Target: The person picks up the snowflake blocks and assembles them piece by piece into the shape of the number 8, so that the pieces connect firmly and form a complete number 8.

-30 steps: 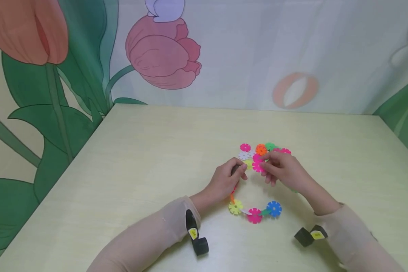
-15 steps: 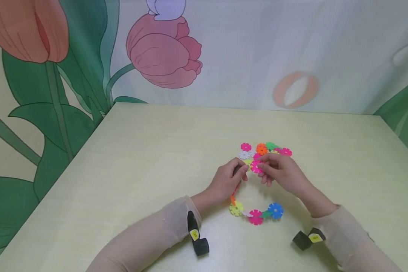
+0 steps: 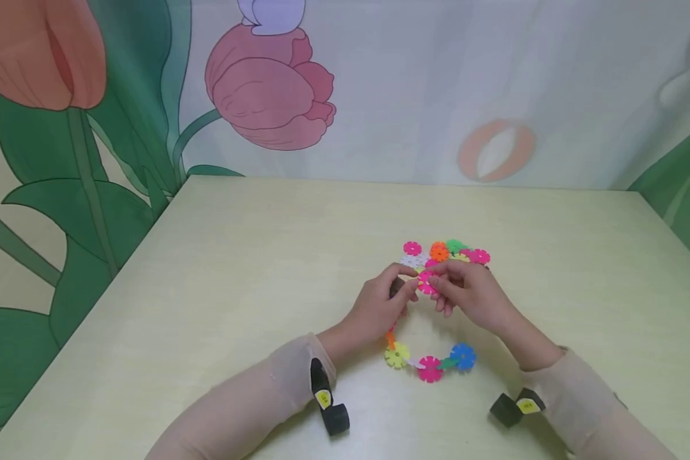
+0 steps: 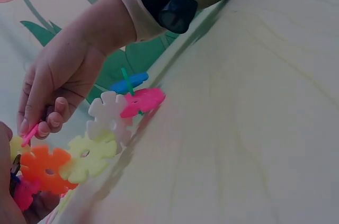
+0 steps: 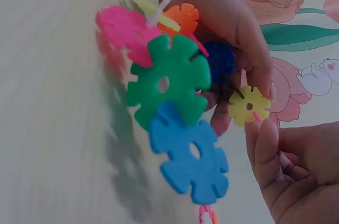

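Note:
In the head view my left hand (image 3: 376, 306) grips the upper end of a chain of slotted flower-shaped plastic discs. Its thumb and fingers pinch a yellow disc (image 5: 249, 106), clear in the right wrist view. My right hand (image 3: 474, 294) pinches a pink disc (image 3: 427, 282) edge-on against that yellow one; how deep their slots engage is hard to tell. From the left hand the chain runs down and curves right through an orange disc (image 4: 47, 170), a pale yellow disc (image 3: 397, 355), a white one, a pink one (image 3: 430, 369), a green one (image 5: 167, 81) and a blue end disc (image 3: 463, 357).
Behind the hands several loose discs lie on the pale wooden table (image 3: 264, 255), among them a pink one (image 3: 412, 248), an orange one (image 3: 439, 251) and a green one (image 3: 455, 246). The right hand partly covers them. A flower-printed curtain (image 3: 391, 96) hangs beyond the table's far edge.
My right hand has moved left with the pink disc, bringing it up to the left hand's fingertips and the yellow disc. The left hand stays nearly still, still holding the chain.

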`<state>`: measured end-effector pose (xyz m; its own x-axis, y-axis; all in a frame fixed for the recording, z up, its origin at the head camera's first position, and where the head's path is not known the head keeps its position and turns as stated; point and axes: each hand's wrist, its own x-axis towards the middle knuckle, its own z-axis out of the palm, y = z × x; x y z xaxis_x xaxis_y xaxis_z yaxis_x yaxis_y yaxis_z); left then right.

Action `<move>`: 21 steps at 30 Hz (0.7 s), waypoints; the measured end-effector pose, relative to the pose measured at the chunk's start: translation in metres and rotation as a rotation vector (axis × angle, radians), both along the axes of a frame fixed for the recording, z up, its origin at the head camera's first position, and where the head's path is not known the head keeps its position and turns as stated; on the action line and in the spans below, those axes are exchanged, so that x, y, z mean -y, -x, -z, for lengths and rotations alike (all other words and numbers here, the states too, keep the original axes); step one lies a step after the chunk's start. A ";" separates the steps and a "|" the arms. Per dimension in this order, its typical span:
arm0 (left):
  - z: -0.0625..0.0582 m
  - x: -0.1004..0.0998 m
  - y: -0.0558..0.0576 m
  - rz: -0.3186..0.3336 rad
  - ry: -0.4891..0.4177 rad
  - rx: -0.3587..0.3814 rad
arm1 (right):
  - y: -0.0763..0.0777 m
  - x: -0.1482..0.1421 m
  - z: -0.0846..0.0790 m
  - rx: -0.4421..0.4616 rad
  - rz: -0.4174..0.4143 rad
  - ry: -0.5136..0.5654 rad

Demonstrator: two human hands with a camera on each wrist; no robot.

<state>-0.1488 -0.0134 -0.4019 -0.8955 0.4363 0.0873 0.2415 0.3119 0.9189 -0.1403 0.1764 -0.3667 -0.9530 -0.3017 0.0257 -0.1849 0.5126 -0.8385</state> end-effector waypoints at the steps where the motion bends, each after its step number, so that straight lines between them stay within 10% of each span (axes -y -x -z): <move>1: -0.001 0.001 0.000 -0.001 -0.006 0.001 | 0.001 0.000 0.000 0.003 0.003 0.006; 21: -0.003 0.002 0.003 -0.077 0.133 -0.098 | 0.006 -0.005 0.000 0.013 0.027 -0.099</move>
